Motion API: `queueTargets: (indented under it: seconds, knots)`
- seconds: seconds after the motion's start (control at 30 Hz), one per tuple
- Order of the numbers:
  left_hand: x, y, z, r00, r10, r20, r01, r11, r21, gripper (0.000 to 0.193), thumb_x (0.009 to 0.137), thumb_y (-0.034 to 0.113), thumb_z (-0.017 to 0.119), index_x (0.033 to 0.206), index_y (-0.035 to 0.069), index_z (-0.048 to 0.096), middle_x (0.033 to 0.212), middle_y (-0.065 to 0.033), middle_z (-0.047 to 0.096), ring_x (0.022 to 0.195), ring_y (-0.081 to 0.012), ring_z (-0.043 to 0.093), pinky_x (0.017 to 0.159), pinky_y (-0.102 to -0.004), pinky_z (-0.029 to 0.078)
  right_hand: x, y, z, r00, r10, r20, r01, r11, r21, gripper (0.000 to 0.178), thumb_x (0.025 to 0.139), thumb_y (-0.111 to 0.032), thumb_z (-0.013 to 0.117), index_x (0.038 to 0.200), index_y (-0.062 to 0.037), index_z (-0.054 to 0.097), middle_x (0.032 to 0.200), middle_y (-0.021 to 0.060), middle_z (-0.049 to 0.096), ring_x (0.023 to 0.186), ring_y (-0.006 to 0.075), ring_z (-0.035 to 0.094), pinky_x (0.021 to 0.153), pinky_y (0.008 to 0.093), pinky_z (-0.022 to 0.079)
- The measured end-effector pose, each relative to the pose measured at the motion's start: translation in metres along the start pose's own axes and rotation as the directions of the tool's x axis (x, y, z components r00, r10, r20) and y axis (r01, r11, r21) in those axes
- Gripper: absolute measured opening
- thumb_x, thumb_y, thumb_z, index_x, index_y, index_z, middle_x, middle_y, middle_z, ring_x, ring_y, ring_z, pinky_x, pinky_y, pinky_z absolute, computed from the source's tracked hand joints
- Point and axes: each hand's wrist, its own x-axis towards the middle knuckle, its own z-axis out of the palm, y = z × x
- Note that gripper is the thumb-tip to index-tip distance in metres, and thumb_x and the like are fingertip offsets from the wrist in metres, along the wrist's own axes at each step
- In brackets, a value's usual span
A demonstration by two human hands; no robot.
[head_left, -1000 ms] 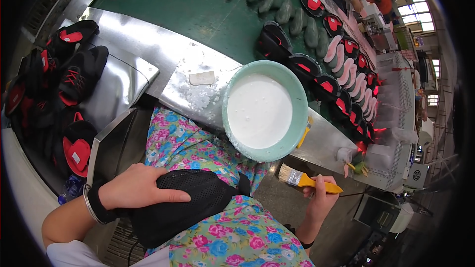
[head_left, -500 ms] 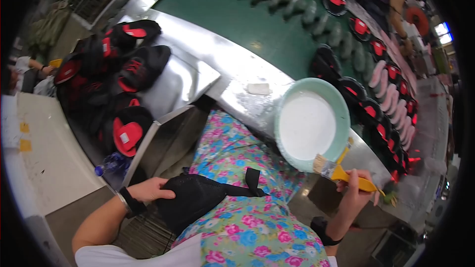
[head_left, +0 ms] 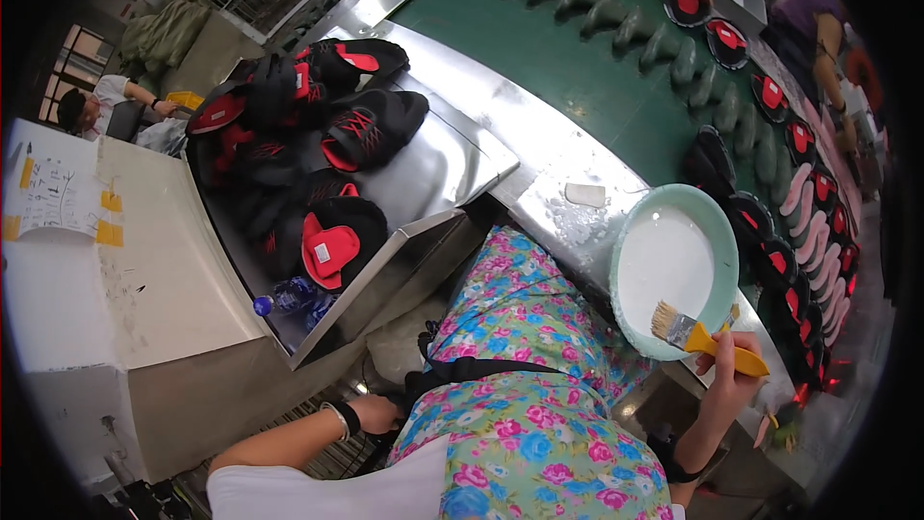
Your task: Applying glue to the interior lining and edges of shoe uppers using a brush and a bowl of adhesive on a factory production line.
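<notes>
My right hand (head_left: 729,366) grips the yellow handle of a flat paintbrush (head_left: 689,330), whose pale bristles are over the near rim of a light green basin (head_left: 733,260). White liquid (head_left: 664,260) lies in the basin. Behind the fingers, part of a second brush (head_left: 734,312) shows at the rim. Low by my left hip, my left hand (head_left: 373,414) is closed at a dark piece, its fingertips hidden against black material. A black strap (head_left: 491,366) crosses my flowered apron (head_left: 520,424) beside it.
Black-and-red shoes (head_left: 366,130) pile in a metal tray (head_left: 457,149) at left, with a blue-capped bottle (head_left: 289,299). A green conveyor belt (head_left: 539,67) carries grey foot-shaped forms (head_left: 630,27), shoes and pink insoles (head_left: 813,236). A white block (head_left: 585,195) lies near the basin. Other people work beyond.
My view has swung left, shifting the scene rightward. The black piece in my left hand has dropped largely out of sight. The brush remains in my right hand, now over the basin's rim.
</notes>
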Motion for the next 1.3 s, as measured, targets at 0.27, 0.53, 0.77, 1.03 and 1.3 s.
queueTargets:
  seconds: [0.27, 0.53, 0.77, 1.03, 1.3]
  knots:
    - [-0.092, 0.014, -0.233, 0.398, 0.086, -0.913, -0.207, 0.978, 0.002, 0.015, 0.083, 0.012, 0.054, 0.095, 0.006, 0.061, 0.078, -0.0126, 0.065, 0.066, -0.0291, 0.064, 0.062, -0.037, 0.051, 0.004, 0.005, 0.017, 0.999, -0.004, -0.047, 0.004, 1.0, 0.014, 0.019, 0.092, -0.012, 0.054, 0.08, 0.0015, 0.057, 0.069, 0.0056, 0.056, 0.052, 0.01, 0.053, 0.047, 0.0198, 0.039]
    - [0.0, -0.19, -0.275, 0.745, -0.178, -0.643, 0.446, 0.85, 0.281, 0.042, 0.07, 0.028, 0.075, 0.108, 0.016, 0.062, 0.113, -0.0132, 0.057, 0.111, -0.0338, 0.052, 0.088, -0.0446, 0.048, -0.006, 0.022, 0.013, 0.993, -0.031, -0.116, 0.043, 0.994, 0.098, 0.031, 0.095, -0.014, 0.044, 0.068, -0.0004, 0.048, 0.082, 0.0091, 0.058, 0.074, 0.0134, 0.053, 0.07, 0.0267, 0.043]
    - [-0.056, -0.058, -0.355, 0.083, 0.147, -0.986, -0.135, 0.982, 0.135, 0.02, 0.086, 0.007, 0.055, 0.106, 0.005, 0.054, 0.079, -0.0277, 0.058, 0.082, -0.047, 0.056, 0.063, -0.0493, 0.045, 0.021, 0.011, 0.037, 0.999, 0.041, 0.005, -0.041, 0.981, 0.187, 0.027, 0.097, -0.018, 0.049, 0.076, -0.0032, 0.056, 0.075, 0.002, 0.056, 0.066, 0.007, 0.05, 0.059, 0.0223, 0.04]
    - [-0.053, 0.122, -0.404, 0.324, 0.273, -0.906, -0.911, 0.347, -0.222, 0.027, 0.093, 0.006, 0.05, 0.12, -0.001, 0.05, 0.106, -0.0085, 0.062, 0.096, -0.0124, 0.06, 0.083, -0.0253, 0.049, 0.064, -0.057, 0.128, 0.684, -0.578, 0.445, 0.729, 0.568, -0.382, 0.037, 0.061, -0.013, 0.076, 0.096, -0.0104, 0.066, 0.122, 0.0049, 0.056, 0.106, 0.0229, 0.053, 0.07, 0.0305, 0.054]
    - [-0.025, 0.14, -0.409, 0.47, 0.464, -0.751, -0.847, -0.003, -0.532, 0.044, 0.098, 0.017, 0.044, 0.139, 0.005, 0.032, 0.124, -0.0132, 0.056, 0.103, -0.0142, 0.059, 0.086, -0.0289, 0.05, 0.062, -0.031, 0.084, 0.696, -0.523, 0.492, 0.717, 0.544, -0.435, 0.021, 0.063, -0.008, 0.07, 0.082, -0.0063, 0.061, 0.116, 0.0025, 0.061, 0.108, 0.0217, 0.054, 0.067, 0.0282, 0.056]
